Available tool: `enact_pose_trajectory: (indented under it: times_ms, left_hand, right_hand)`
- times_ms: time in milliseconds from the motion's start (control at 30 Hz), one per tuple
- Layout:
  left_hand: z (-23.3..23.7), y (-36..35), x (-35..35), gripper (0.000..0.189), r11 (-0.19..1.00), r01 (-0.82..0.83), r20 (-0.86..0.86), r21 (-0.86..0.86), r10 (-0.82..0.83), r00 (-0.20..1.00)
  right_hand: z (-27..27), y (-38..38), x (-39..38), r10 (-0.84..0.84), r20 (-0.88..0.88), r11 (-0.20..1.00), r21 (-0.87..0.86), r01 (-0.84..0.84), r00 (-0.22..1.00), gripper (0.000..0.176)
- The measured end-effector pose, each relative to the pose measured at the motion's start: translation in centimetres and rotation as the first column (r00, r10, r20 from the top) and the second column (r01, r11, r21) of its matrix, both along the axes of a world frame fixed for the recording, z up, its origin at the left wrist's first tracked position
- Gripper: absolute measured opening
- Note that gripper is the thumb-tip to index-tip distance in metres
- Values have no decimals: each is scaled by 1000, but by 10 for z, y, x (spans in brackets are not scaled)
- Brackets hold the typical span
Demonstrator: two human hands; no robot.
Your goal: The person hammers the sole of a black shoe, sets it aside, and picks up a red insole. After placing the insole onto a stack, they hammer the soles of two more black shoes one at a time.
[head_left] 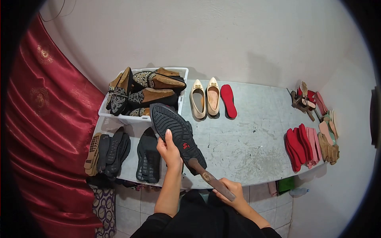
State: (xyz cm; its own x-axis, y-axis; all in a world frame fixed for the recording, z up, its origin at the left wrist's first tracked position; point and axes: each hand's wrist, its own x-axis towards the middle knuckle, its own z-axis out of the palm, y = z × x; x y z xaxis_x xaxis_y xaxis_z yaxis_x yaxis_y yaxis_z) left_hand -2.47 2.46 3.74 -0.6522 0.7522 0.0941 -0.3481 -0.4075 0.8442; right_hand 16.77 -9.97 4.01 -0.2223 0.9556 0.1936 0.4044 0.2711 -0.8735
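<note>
My left hand (170, 152) is closed round a shoe (170, 123), thumb pressed across its ridged black sole. The sole faces me, toe pointing up and left, with a small red mark near the heel; the upper is mostly hidden behind it. In my right hand (232, 192) is the worn wooden handle of a hammer (212, 180). The hammer's brown head lies right at the heel end of the sole. Both hands are over the table's front edge.
A white basket (183, 95) of patterned shoes stands at the back left. Black soles (148, 158) lie before it. Cream flats (213, 99) and a red insole (228, 101) sit behind. More red insoles (297, 146) and tools (301, 101) occupy the table's (246, 139) right side.
</note>
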Motion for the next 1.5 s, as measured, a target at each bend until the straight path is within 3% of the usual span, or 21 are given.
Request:
enact_pose_trajectory:
  times_ms: [100,200,267,400,500,600,700,767,900,967,1100,1167,1233,1267,1433,1500]
  left_hand:
    - [1,3,1,20,1000,-16,11,16,16,1000]
    - [2,3,-3,22,1000,-18,34,4,18,999]
    - [3,5,-3,22,1000,-25,4,15,25,1000]
    - [1,10,-10,26,999,-53,15,3,53,998]
    - [1,7,-12,27,998,-56,40,-15,57,998]
    - [3,9,-9,26,996,-87,-67,17,88,994]
    - [0,3,-8,27,998,-57,43,-17,58,997]
    - [0,2,-5,26,1000,3,57,13,-4,998]
    - [-5,-2,-3,25,1000,10,-18,13,-10,1000]
    - [2,-7,2,23,998,68,62,15,-69,996]
    - [-4,-8,6,21,999,51,-73,18,-50,996]
    - [-5,-13,9,22,998,62,-4,-5,-62,998]
    - [-6,-20,15,23,982,190,15,-12,-190,982]
    - [-6,-22,19,23,985,168,-86,-34,-170,982]
    - [-15,-25,27,22,979,199,-50,-40,-201,978]
    - [-15,-27,29,21,975,213,-120,-69,-220,968]
  right_hand:
    - [2,2,2,2,59,998,-63,2,998,18]
    - [4,-5,5,42,-36,999,-13,-42,998,19]
    - [-1,-6,4,12,40,994,-106,-8,999,21]
    - [-6,-11,10,-2,69,999,-49,5,998,22]
    - [-2,-12,12,16,-16,998,-57,-17,1000,20]
    - [-4,-7,10,-34,93,996,-78,41,995,18]
    - [-1,-9,11,-2,24,999,-47,4,1000,18]
    - [-4,-4,6,-52,-51,990,-134,45,997,19]
    - [2,4,4,-40,5,998,-41,41,999,19]
    - [-3,3,3,-41,-60,998,-47,38,997,19]
    - [8,13,-1,-45,-37,998,-45,43,998,20]
    - [5,11,0,-66,-67,998,18,68,996,22]
    - [12,17,-1,-64,-43,997,37,66,997,22]
    - [15,20,-2,-64,-26,996,62,66,998,21]
    - [19,24,-2,-95,5,989,117,94,995,18]
    - [18,26,-3,-105,37,988,118,100,994,17]
